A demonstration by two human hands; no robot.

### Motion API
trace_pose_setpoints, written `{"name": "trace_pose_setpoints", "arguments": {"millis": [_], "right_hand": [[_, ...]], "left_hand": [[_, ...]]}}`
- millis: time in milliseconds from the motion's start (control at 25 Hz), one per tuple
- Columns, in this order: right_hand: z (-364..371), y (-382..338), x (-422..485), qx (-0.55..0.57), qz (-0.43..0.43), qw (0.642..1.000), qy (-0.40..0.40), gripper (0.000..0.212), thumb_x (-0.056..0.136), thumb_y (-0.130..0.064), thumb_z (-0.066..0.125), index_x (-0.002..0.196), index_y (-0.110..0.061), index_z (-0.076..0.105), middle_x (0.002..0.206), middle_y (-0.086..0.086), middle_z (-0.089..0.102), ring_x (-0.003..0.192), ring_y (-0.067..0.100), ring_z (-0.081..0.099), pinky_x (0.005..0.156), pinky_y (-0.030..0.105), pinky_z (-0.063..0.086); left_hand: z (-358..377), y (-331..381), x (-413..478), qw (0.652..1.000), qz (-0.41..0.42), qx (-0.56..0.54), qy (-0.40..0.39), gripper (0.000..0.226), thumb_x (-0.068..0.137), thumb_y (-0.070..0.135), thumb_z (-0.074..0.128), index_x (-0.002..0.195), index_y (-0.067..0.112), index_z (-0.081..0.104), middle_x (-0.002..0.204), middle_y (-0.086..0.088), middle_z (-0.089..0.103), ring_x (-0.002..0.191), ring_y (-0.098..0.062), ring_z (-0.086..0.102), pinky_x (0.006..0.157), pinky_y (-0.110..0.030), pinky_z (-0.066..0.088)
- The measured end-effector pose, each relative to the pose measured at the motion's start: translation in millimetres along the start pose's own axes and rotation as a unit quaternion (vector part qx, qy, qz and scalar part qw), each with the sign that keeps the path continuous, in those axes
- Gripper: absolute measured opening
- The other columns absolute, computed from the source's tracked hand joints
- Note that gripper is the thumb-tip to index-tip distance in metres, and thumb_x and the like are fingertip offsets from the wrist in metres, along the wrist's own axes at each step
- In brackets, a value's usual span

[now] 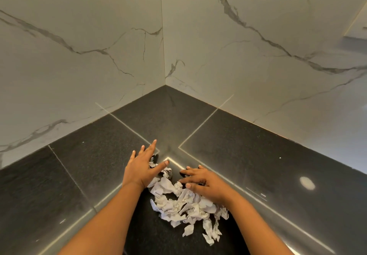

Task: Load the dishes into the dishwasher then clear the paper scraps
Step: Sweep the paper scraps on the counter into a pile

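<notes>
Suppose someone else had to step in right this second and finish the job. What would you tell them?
Left hand: open, fingers straight, at the far left edge of the paper scraps.
Right hand: open, fingers spread, lying on the pile's right side.
Scraps: one loose pile on the dark countertop near the wall corner, with a few pieces apart at the near edge.
Done: no scrap is lifted yet. Dishes and dishwasher are out of view.
Left: gather the pile and strays, then clear them away.
</notes>
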State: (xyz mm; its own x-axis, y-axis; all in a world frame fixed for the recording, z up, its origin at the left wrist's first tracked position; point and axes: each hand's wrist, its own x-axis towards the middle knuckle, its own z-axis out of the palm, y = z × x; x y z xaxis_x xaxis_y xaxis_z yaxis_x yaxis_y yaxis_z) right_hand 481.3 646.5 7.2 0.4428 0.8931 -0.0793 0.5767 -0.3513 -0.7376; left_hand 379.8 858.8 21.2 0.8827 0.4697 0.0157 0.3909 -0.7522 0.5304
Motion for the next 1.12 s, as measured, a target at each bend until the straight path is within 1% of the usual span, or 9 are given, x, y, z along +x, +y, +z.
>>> {"name": "trace_pose_setpoints", "arguments": {"millis": [120,240,360,520,640,720,880,1000,1120], "right_hand": [[8.2,-2.8,-25.2,-0.022,0.002,1.0,0.011,0.03,0.091,-0.043,0.052,0.12,-0.041,0.058,0.141,-0.027,0.036,0.127,-0.022,0.018,0.114,0.023,0.004],[16.7,-10.3,-39.2,-0.045,0.004,0.998,0.033,0.032,0.091,-0.045,0.052,0.122,-0.04,0.057,0.141,-0.025,0.036,0.129,-0.018,0.02,0.114,0.026,0.004],[22.4,-17.1,-52.5,0.033,0.032,0.996,0.072,0.031,0.09,-0.044,0.054,0.121,-0.041,0.059,0.136,-0.025,0.045,0.127,-0.018,0.029,0.116,0.027,0.01],[29.0,-29.3,-88.7,0.125,0.082,0.981,0.122,0.034,0.088,-0.043,0.056,0.122,-0.039,0.058,0.126,-0.031,0.05,0.126,-0.013,0.034,0.113,0.025,0.023],[38.5,-32.9,-121.0,0.18,0.091,0.961,0.191,0.037,0.088,-0.044,0.055,0.125,-0.038,0.057,0.129,-0.025,0.053,0.122,-0.011,0.043,0.11,0.029,0.035],[45.8,-34.9,-140.0,0.212,0.106,0.944,0.231,0.045,0.084,-0.052,0.058,0.128,-0.041,0.052,0.133,-0.024,0.05,0.126,-0.005,0.042,0.11,0.032,0.035],[59.8,-49.3,-169.0,0.179,0.162,0.945,0.219,0.093,0.058,-0.071,0.069,0.136,-0.053,0.022,0.148,-0.026,0.02,0.138,-0.001,0.021,0.111,0.025,0.025],[76.6,-60.4,-175.6,0.033,0.186,0.965,0.183,0.135,0.045,-0.077,0.072,0.144,-0.043,-0.011,0.153,-0.021,-0.018,0.142,0.002,-0.013,0.117,0.033,0.008],[88.9,-70.6,-172.4,-0.128,0.21,0.956,0.158,0.15,0.038,-0.089,0.061,0.135,-0.032,-0.039,0.14,-0.009,-0.048,0.131,0.011,-0.042,0.113,0.033,-0.013]], "left_hand": [[-3.2,5.0,-6.1,0.999,-0.024,-0.031,-0.002,0.104,0.052,0.085,0.02,0.146,0.041,0.016,0.155,-0.003,0.023,0.146,-0.023,0.007,0.116,-0.045,0.01],[1.2,-8.1,-2.6,0.994,-0.052,-0.091,0.0,0.1,0.05,0.09,0.027,0.142,0.051,0.021,0.154,-0.001,0.025,0.146,-0.03,0.004,0.114,-0.052,0.016],[3.9,-17.3,-1.2,0.991,-0.026,-0.133,-0.013,0.091,0.054,0.094,0.029,0.137,0.057,0.024,0.148,0.003,0.04,0.145,-0.027,0.014,0.115,-0.052,0.017],[-7.6,-2.2,-15.6,0.983,-0.011,-0.182,-0.025,0.09,0.057,0.079,0.033,0.139,0.043,0.035,0.136,0.01,0.053,0.136,-0.02,0.036,0.109,-0.045,0.027],[-7.4,3.1,-29.4,0.983,-0.007,-0.172,-0.056,0.093,0.055,0.08,0.035,0.14,0.043,0.034,0.144,0.007,0.045,0.139,-0.019,0.031,0.11,-0.043,0.025],[-1.5,15.2,-45.6,0.985,0.003,-0.157,-0.078,0.097,0.054,0.083,0.033,0.142,0.042,0.03,0.149,0.004,0.037,0.142,-0.019,0.026,0.112,-0.045,0.023],[23.3,42.3,-96.0,0.978,0.08,-0.156,-0.114,0.095,0.057,0.089,0.032,0.142,0.047,0.021,0.148,0.006,0.038,0.134,-0.019,0.039,0.107,-0.044,0.032],[37.7,43.0,-117.8,0.971,0.112,-0.168,-0.13,0.095,0.056,0.095,0.031,0.14,0.051,0.022,0.149,0.012,0.034,0.137,-0.011,0.032,0.112,-0.044,0.031],[38.4,41.1,-120.9,0.967,0.116,-0.188,-0.126,0.095,0.059,0.094,0.031,0.141,0.047,0.025,0.15,0.013,0.033,0.137,-0.005,0.03,0.113,-0.042,0.03]]}}
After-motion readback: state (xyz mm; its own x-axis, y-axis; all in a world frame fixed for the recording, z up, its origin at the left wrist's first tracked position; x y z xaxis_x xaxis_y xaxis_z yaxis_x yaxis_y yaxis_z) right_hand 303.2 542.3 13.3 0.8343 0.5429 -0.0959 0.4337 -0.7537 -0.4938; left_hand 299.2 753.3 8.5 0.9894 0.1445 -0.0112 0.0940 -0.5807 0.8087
